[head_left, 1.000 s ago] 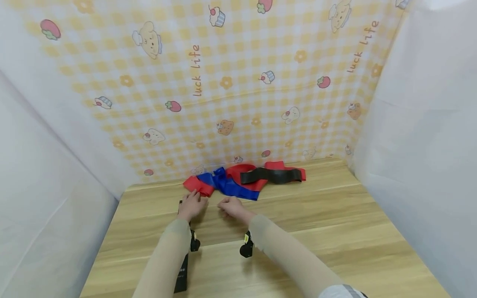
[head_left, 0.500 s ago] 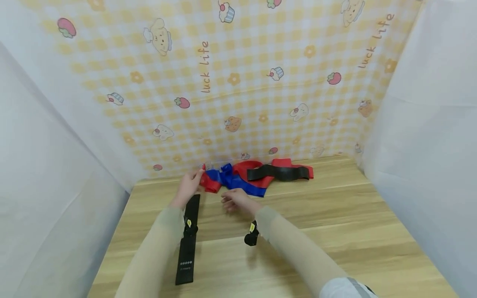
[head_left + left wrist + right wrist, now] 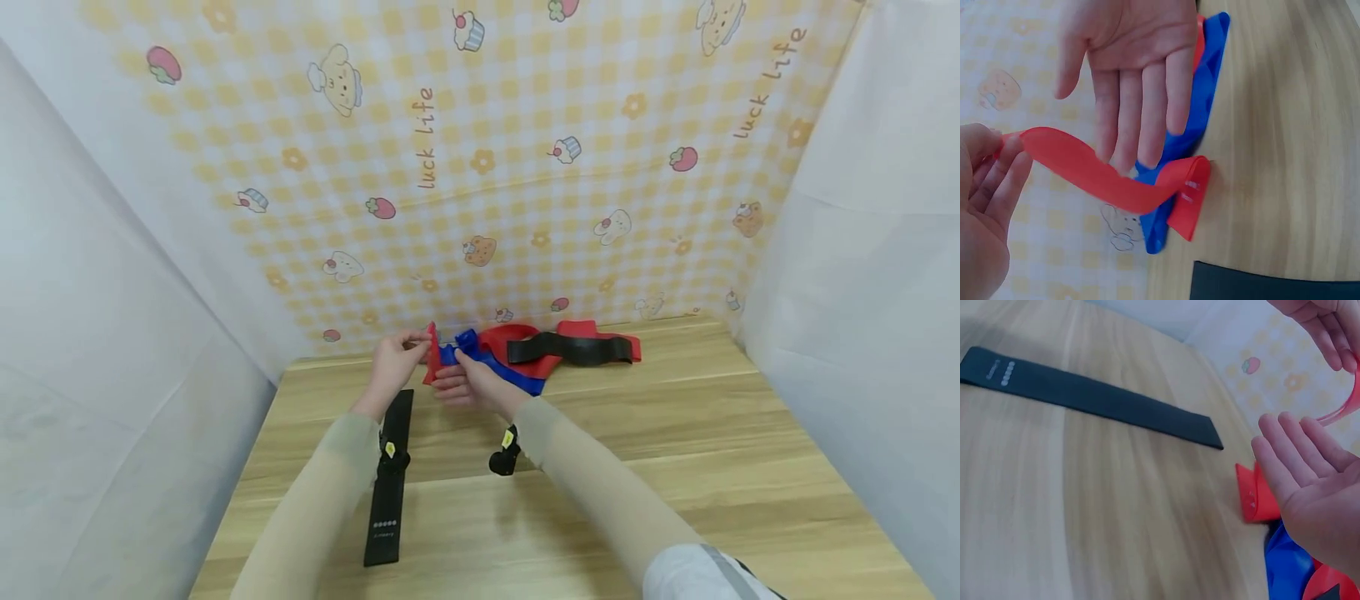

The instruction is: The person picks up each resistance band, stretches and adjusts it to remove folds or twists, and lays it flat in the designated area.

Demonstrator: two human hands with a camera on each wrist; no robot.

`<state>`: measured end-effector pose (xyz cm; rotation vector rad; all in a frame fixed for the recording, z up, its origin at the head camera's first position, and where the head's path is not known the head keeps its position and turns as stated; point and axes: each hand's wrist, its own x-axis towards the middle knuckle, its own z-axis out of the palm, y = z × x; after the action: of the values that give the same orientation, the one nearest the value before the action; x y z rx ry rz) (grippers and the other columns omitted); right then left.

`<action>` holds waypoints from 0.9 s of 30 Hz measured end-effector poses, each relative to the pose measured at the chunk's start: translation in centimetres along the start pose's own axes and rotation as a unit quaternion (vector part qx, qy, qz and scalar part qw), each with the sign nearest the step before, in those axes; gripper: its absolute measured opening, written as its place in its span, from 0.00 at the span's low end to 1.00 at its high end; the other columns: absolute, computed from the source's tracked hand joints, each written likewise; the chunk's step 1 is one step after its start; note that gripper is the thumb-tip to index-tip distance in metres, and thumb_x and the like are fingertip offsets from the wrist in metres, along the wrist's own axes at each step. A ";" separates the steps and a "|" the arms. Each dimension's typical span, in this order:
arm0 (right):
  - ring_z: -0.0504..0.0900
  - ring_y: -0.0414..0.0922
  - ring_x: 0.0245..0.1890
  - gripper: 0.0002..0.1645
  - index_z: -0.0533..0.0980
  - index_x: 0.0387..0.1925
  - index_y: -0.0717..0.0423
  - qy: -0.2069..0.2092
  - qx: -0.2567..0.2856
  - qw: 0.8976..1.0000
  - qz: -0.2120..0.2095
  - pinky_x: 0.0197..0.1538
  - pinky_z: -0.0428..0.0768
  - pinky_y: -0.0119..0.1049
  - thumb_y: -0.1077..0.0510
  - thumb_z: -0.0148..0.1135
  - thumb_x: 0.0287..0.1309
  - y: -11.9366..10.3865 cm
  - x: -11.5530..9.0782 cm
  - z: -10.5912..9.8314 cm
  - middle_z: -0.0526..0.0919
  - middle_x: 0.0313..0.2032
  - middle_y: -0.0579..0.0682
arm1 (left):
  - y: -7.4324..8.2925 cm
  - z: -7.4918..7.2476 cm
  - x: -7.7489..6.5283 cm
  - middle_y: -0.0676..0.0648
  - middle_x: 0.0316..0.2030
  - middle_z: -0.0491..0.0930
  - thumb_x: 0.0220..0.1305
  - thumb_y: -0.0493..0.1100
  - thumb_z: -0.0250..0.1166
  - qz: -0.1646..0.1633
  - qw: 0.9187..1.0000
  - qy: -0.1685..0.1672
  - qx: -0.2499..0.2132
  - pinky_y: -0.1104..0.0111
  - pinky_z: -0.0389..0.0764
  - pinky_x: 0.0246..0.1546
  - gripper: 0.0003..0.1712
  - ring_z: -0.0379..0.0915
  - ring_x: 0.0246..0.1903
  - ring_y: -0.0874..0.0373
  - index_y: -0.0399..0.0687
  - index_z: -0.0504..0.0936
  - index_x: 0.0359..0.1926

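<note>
two bare hands at work over bands at the back of the table (image 3: 465, 525), only one with a grip. left hand (image 3: 393, 362): thumb and fingers curled together, pinching one end of the red band (image 3: 1088, 175). that end is lifted, the band bowing down from the pinch as a slack curve to a folded part with small white print, which rests at the table's back edge against the blue band (image 3: 1207, 81). right hand (image 3: 1325, 494): not gripping, palm showing, four fingers straight with slight gaps at the tips, thumb held out to the side; its fingertips overlap the red band in the left wrist view, can't tell if they touch it. in the head view the hands are near each other, red band between them, raised end by the left hand. blue band is crumpled, partly behind the right hand. farther right, more red fabric (image 3: 506, 336) with a wavy black band (image 3: 573, 348) lying across it. flat black band (image 3: 388, 500) with a row of pale dots lies lengthwise on the table, partly under the left wrist's camera in the head view. yellow checked cloth (image 3: 487, 183) stands behind everything.
</note>
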<state>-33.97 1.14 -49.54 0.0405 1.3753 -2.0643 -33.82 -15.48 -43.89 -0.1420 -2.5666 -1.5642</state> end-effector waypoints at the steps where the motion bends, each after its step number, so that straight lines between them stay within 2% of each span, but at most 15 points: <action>1: 0.71 0.62 0.61 0.41 0.63 0.66 0.70 -0.006 0.003 1.000 0.000 0.64 0.64 0.56 0.37 0.34 0.74 -0.2 0.1 0.0 0.69 0.62 0.69 | 0.2 0.0 -0.1 0.40 0.31 0.84 0.64 0.39 0.64 0.009 1.000 0.001 0.003 0.72 0.73 0.24 0.08 0.81 0.31 0.46 0.40 0.85 0.41; 4: 0.72 0.61 0.60 0.44 0.61 0.67 0.70 -0.018 0.013 1.000 0.002 0.64 0.64 0.55 0.35 0.33 0.73 -0.8 0.2 0.3 0.68 0.63 0.68 | 0.8 -0.1 -0.3 0.43 0.28 0.82 0.64 0.38 0.64 0.040 0.999 0.010 0.011 0.71 0.73 0.25 0.07 0.77 0.29 0.51 0.40 0.84 0.40; 8: 0.68 0.61 0.63 0.44 0.61 0.67 0.69 -0.027 0.031 0.999 -0.003 0.64 0.66 0.54 0.34 0.31 0.73 -1.7 0.2 0.7 0.67 0.64 0.67 | 1.7 -0.3 -0.7 0.43 0.34 0.82 0.64 0.36 0.62 0.071 0.997 0.005 0.012 0.66 0.75 0.33 0.10 0.75 0.33 0.51 0.40 0.81 0.46; 11: 0.67 0.60 0.64 0.44 0.62 0.68 0.68 -0.023 0.054 0.998 -0.004 0.65 0.65 0.53 0.34 0.30 0.73 -2.3 0.1 1.1 0.68 0.64 0.66 | 2.3 -0.3 -1.2 0.42 0.40 0.83 0.64 0.34 0.61 0.095 0.995 -0.014 0.018 0.63 0.76 0.37 0.16 0.75 0.36 0.52 0.40 0.80 0.53; 14: 0.68 0.59 0.64 0.44 0.65 0.66 0.65 -0.012 0.076 0.997 -0.009 0.67 0.61 0.53 0.33 0.30 0.73 -2.7 0.0 1.3 0.70 0.63 0.65 | 2.7 -0.2 -1.8 0.41 0.39 0.83 0.64 0.33 0.61 0.123 0.991 -0.030 0.033 0.61 0.77 0.36 0.15 0.75 0.34 0.52 0.41 0.81 0.52; 16: 0.70 0.58 0.63 0.41 0.71 0.62 0.63 0.002 0.095 0.995 -0.013 0.67 0.60 0.54 0.33 0.33 0.72 -2.8 -0.1 1.4 0.75 0.58 0.64 | 2.7 -0.1 -2.3 0.42 0.37 0.83 0.64 0.33 0.61 0.147 0.988 -0.034 0.045 0.62 0.77 0.34 0.12 0.75 0.33 0.53 0.42 0.84 0.48; 19: 0.74 0.57 0.59 0.37 0.79 0.47 0.59 0.017 0.116 0.993 -0.021 0.67 0.60 0.56 0.34 0.36 0.72 -3.0 -0.1 1.4 0.83 0.46 0.60 | 2.5 -0.2 -2.9 0.45 0.36 0.83 0.63 0.32 0.62 0.180 0.981 -0.031 0.062 0.64 0.77 0.33 0.11 0.74 0.31 0.56 0.43 0.85 0.44; 22: 0.78 0.56 0.55 0.35 0.82 0.34 0.57 0.019 0.126 0.991 -0.026 0.67 0.61 0.56 0.37 0.38 0.73 -3.2 -0.1 1.3 0.86 0.36 0.57 | 2.3 -0.3 -3.4 0.46 0.34 0.82 0.63 0.31 0.63 0.205 0.976 -0.022 0.075 0.66 0.76 0.30 0.10 0.72 0.29 0.57 0.42 0.85 0.44; 24: 0.81 0.54 0.51 0.34 0.82 0.32 0.57 0.017 0.128 0.991 -0.026 0.66 0.62 0.56 0.39 0.38 0.74 -3.3 -0.2 1.3 0.86 0.33 0.56 | 2.3 -0.4 -3.9 0.47 0.33 0.80 0.62 0.31 0.63 0.212 0.974 -0.017 0.077 0.67 0.74 0.28 0.10 0.71 0.27 0.57 0.42 0.85 0.44; 27: 0.83 0.52 0.46 0.30 0.81 0.37 0.59 0.015 0.131 0.991 -0.023 0.65 0.64 0.55 0.42 0.39 0.75 -3.5 -0.3 1.4 0.85 0.33 0.55 | 2.5 -0.6 -4.5 0.47 0.30 0.78 0.63 0.31 0.63 0.215 0.973 -0.010 0.077 0.68 0.72 0.25 0.10 0.68 0.24 0.57 0.42 0.85 0.44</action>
<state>-35.14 0.98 -45.98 0.1527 1.1221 -2.2807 -28.97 -14.88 -42.11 -0.6502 -2.4387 -1.2056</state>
